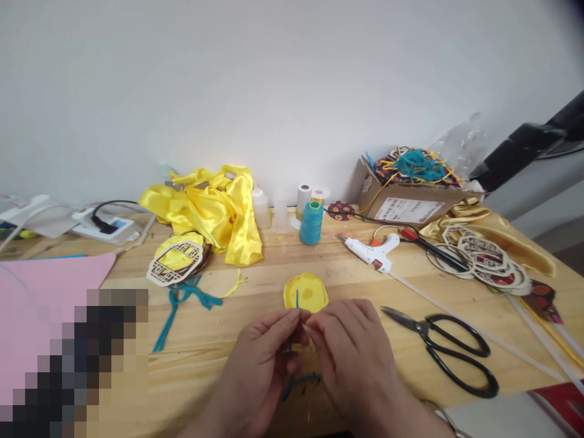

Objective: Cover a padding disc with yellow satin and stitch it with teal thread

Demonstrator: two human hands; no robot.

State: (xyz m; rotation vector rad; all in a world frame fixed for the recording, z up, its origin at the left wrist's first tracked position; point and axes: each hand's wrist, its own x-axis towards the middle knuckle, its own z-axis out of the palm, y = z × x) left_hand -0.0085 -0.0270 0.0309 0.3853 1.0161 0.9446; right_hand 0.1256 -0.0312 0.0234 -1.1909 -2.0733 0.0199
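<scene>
Between the thumb and fingers of my left hand [264, 350] is a thin teal cord [297, 298], its end sticking up past the thumb. My right hand [353, 340] is closed in a pinch against the left fingertips; what it grips is hidden by the fingers. Just beyond both hands lies a round yellow fabric piece [314, 291] with a puckered edge. Below the hands, more teal cord [305, 379] shows near the table's front edge. Black-handled scissors [424, 330] lie partly open to the right of my right hand.
A white glue gun [374, 250] and teal thread cone [311, 225] stand behind. Yellow satin [205, 207], a wooden cutout [176, 264] and teal cords [171, 316] lie left. At right are a cardboard box [401, 204] and stacked wooden cutouts [490, 258].
</scene>
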